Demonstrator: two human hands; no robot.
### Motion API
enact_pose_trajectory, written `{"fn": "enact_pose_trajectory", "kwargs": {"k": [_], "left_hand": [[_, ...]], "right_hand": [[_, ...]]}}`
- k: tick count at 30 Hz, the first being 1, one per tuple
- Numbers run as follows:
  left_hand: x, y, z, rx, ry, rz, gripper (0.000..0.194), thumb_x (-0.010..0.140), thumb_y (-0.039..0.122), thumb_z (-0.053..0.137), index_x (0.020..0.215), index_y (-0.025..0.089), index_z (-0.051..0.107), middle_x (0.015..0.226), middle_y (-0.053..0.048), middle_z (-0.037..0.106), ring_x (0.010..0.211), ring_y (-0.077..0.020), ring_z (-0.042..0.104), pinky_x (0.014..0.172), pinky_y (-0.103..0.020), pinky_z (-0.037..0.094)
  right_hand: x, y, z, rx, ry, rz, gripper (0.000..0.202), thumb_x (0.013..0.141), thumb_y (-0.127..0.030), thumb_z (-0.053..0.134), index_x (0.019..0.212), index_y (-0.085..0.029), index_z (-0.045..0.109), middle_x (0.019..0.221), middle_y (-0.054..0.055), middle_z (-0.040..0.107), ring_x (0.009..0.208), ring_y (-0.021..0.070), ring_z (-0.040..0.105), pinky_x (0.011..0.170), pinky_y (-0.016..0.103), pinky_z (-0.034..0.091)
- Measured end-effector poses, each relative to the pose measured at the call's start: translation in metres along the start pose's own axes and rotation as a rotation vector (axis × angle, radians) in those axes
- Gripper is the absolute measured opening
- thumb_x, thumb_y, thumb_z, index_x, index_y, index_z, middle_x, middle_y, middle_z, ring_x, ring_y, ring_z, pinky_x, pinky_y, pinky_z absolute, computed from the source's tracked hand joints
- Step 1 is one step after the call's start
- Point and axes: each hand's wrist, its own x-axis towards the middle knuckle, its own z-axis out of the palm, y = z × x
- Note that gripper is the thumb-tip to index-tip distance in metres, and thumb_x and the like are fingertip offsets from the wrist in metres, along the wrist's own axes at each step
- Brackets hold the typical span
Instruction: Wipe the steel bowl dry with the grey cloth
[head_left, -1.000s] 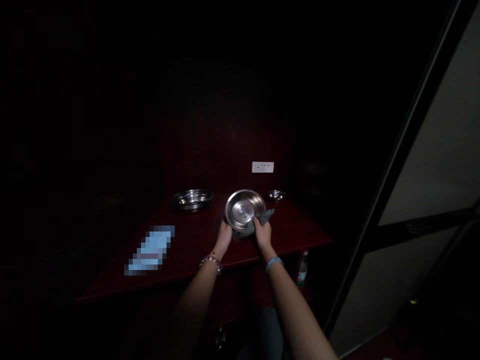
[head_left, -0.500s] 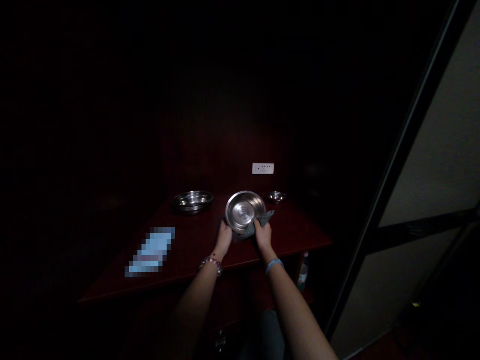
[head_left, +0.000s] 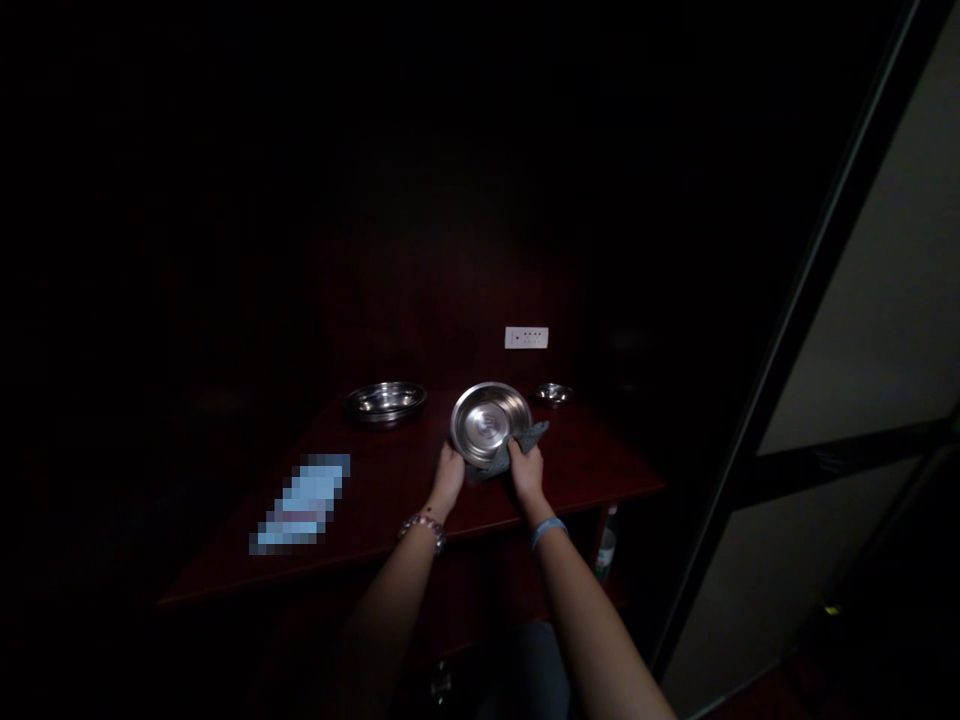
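A round, shallow steel basin [head_left: 487, 415] is tilted toward me above the dark red desk [head_left: 375, 500]. My left hand [head_left: 448, 474] grips its lower left rim, the fingers hidden behind it. A grey-green cloth [head_left: 496, 462] is in my right hand [head_left: 527, 470], pressed against the basin's lower right rim with the thumb on top. Behind and to the left lie stacked steel basins [head_left: 385, 402]. At the back right, a small steel bowl [head_left: 553, 395] sits on the desk.
A blurred-out light blue item [head_left: 304, 505] lies on the desk's left part. A white power socket [head_left: 526, 338] is on the back wall. Below the desk's right end stands a bottle [head_left: 606, 548]. A pale panel with a dark frame [head_left: 847, 350] rises at the right.
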Motion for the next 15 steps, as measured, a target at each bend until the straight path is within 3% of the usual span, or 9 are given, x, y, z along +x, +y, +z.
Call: {"fn": "enact_pose_trajectory", "kwargs": {"k": [7, 15], "left_hand": [[0.0013, -0.0035, -0.0007, 0.011, 0.054, -0.019, 0.02, 0.084, 0.025, 0.059, 0.1, 0.015, 0.066, 0.106, -0.011, 0.075, 0.113, -0.0248, 0.066, 0.108, -0.043, 0.047], [0.0013, -0.0036, -0.0028, 0.047, 0.059, -0.043, 0.019, 0.084, 0.025, 0.06, 0.099, 0.014, 0.065, 0.113, -0.015, 0.073, 0.115, -0.0267, 0.065, 0.109, -0.043, 0.046]], "right_hand": [[-0.0004, -0.0006, -0.0018, -0.005, -0.003, -0.027, 0.026, 0.081, -0.033, 0.065, 0.098, -0.015, 0.074, 0.107, 0.014, 0.079, 0.103, 0.0271, 0.074, 0.088, 0.032, 0.055], [-0.0014, -0.0035, -0.0013, -0.025, 0.008, -0.007, 0.024, 0.081, -0.032, 0.066, 0.097, -0.016, 0.074, 0.104, 0.013, 0.079, 0.102, 0.0273, 0.075, 0.088, 0.032, 0.055]]}}
